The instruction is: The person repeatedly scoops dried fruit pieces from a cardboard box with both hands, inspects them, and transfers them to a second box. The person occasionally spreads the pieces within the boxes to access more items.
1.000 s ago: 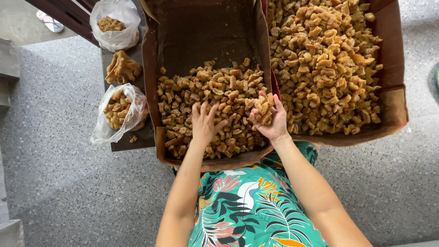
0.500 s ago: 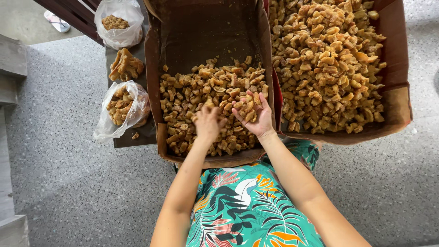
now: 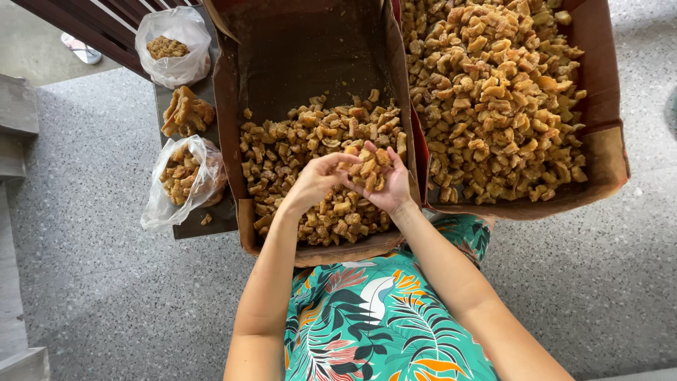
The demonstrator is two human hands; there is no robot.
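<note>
While both forearms reach forward over the near rim of the left cardboard box [image 3: 229, 141], the hands meet just above its heap of fried golden chunks [image 3: 296, 148]. Right hand [image 3: 386, 185] is cupped palm up, fingers curled around a small handful of pieces [image 3: 367, 168]; left hand [image 3: 316, 182] comes in from the side, fingertips touching that handful, so the two hands are together on it. Box walls stand tall on both sides of the hands, and the far half of this box is bare stained cardboard, open room ahead. Right beside it, wall against wall, a second box [image 3: 599, 92] is piled nearly full of the same chunks. Off to the left, on a dark narrow bench [image 3: 211, 220], sit two clear plastic bags [image 3: 185, 185] of pieces with a loose clump [image 3: 187, 111] between them, speckled grey floor [image 3: 99, 282] all around
</note>
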